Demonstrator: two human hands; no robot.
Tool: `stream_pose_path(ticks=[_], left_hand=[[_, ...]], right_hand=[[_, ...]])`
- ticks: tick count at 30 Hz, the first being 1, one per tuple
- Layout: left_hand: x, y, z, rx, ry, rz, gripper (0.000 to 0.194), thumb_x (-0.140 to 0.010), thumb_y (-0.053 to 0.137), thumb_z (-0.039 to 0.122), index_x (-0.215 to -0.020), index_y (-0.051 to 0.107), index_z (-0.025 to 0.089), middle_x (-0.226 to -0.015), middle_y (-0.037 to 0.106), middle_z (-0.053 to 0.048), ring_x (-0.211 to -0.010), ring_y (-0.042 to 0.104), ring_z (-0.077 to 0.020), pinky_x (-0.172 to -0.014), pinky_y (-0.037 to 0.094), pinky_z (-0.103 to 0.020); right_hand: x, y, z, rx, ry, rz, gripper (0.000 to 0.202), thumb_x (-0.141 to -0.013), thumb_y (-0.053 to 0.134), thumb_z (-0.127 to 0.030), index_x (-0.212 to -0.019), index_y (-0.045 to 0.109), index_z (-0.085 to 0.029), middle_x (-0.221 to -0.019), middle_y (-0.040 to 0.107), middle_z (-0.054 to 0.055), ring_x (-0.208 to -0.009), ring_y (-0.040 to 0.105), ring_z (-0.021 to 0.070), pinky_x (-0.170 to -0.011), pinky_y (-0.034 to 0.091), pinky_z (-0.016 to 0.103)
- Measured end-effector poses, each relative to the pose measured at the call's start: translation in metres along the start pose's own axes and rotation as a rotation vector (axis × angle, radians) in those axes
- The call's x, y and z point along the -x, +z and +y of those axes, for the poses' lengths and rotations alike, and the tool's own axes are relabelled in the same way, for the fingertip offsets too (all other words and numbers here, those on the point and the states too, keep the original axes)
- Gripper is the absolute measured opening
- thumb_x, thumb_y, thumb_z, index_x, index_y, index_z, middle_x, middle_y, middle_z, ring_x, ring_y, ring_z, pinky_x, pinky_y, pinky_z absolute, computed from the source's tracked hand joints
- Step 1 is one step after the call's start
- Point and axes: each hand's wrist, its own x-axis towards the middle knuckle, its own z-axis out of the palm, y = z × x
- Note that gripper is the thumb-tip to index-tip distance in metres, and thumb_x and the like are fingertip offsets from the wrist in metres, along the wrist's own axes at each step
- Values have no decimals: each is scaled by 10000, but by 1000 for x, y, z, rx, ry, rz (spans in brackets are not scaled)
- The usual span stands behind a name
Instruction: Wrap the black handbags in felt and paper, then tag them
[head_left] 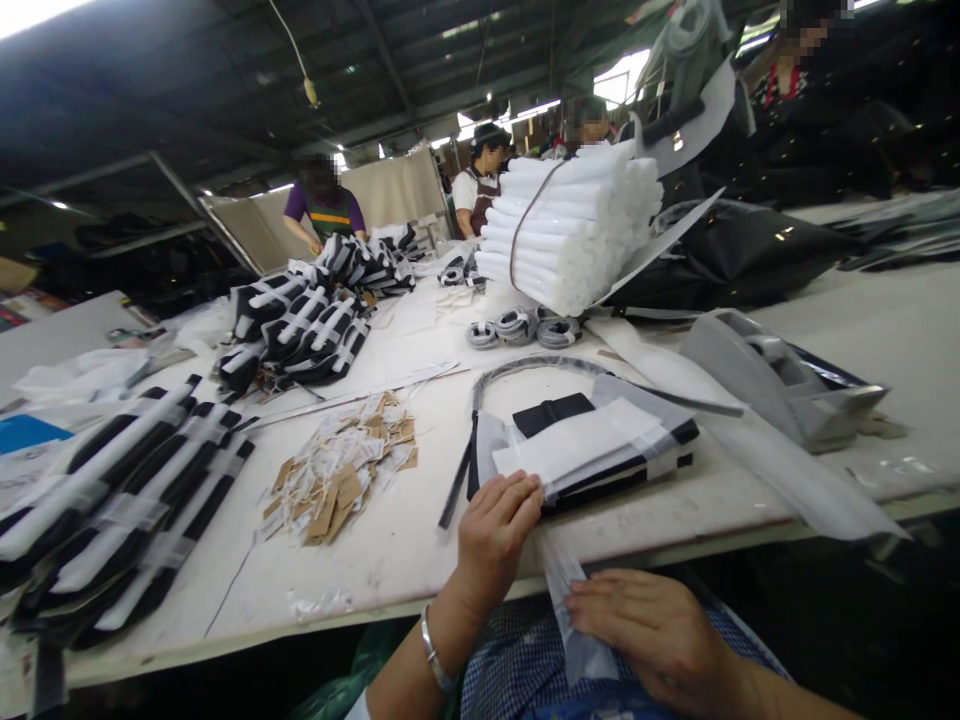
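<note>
A folded black bag (583, 492) lies on the table in front of me, with its long handle looped out behind it. On top of it is a flat white sheet (592, 440), with thin translucent wrapping around it. My left hand (495, 525) grips the bag's near left corner, fingers together over the sheet's edge; the thumb is mostly hidden. From the bag a translucent strip (562, 570) hangs over the table edge onto my lap. Across this strip my right hand (645, 620) lies flat, fingers stretched out.
Paper tags (341, 470) are heaped left of the bag. Wrapped black bundles (142, 510) lie at far left, more behind. A grey tape dispenser (757, 370) stands at right. White foam rolls (562, 220) and coiled straps (517, 325) sit farther back. Co-workers stand across the table.
</note>
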Motion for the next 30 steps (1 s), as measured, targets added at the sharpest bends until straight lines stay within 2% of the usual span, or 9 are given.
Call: stream_pose_path(ticks=[5, 10, 15, 19, 22, 26, 30], left_hand=[[4, 3, 1, -1, 0, 2, 189, -979, 536, 140, -1087, 679, 199, -1147, 739, -37, -1108, 672, -196, -974, 536, -355], [5, 3, 3, 0, -15, -4, 205, -971, 534, 124, -1113, 667, 188, -1165, 727, -41, -1133, 658, -195, -985, 536, -349], [5, 1, 3, 24, -67, -16, 214, -973, 498, 96, -1062, 674, 179, -1188, 712, -56, -1119, 661, -189, -995, 538, -336], [9, 3, 3, 41, -101, 47, 212, -988, 476, 135, -1022, 682, 168, -1134, 721, -81, -1053, 687, -194, -964, 562, -344], [12, 5, 2, 70, -108, 94, 228, -984, 455, 112, -1034, 673, 157, -1080, 737, -81, -1031, 696, -186, -965, 563, -329], [12, 8, 2, 98, -137, 138, 235, -972, 445, 89, -1042, 662, 146, -1045, 747, -91, -995, 707, -173, -973, 556, -308], [9, 8, 2, 54, -142, 178, 227, -976, 480, 125, -1080, 679, 160, -1004, 754, -95, -942, 720, -183, -883, 595, -294]], right_hand=[[-34, -26, 5, -65, 81, 35, 337, -877, 478, -38, -1079, 695, -199, -1021, 781, 30, -940, 739, 123, -930, 551, 208], [-71, -37, 31, -30, 213, 43, 309, -906, 493, -97, -1016, 746, -235, -916, 790, 12, -825, 745, 142, -790, 577, 221], [-105, -29, 68, -80, 424, -72, 243, -927, 534, -214, -944, 774, -246, -908, 787, 0, -819, 734, 158, -743, 560, 236], [-121, -20, 88, 9, 534, -194, 205, -906, 577, -262, -902, 782, -254, -881, 787, -6, -817, 725, 172, -739, 541, 261], [-127, -14, 93, 114, 539, -276, 168, -884, 610, -252, -879, 778, -246, -858, 778, -1, -805, 710, 182, -738, 510, 280], [-133, -9, 93, 140, 556, -338, 106, -858, 649, -241, -860, 754, -244, -854, 754, 0, -814, 679, 182, -734, 464, 279], [-139, -7, 96, 185, 598, -421, 68, -840, 667, -265, -806, 696, -214, -799, 702, 7, -765, 628, 179, -664, 402, 270]])
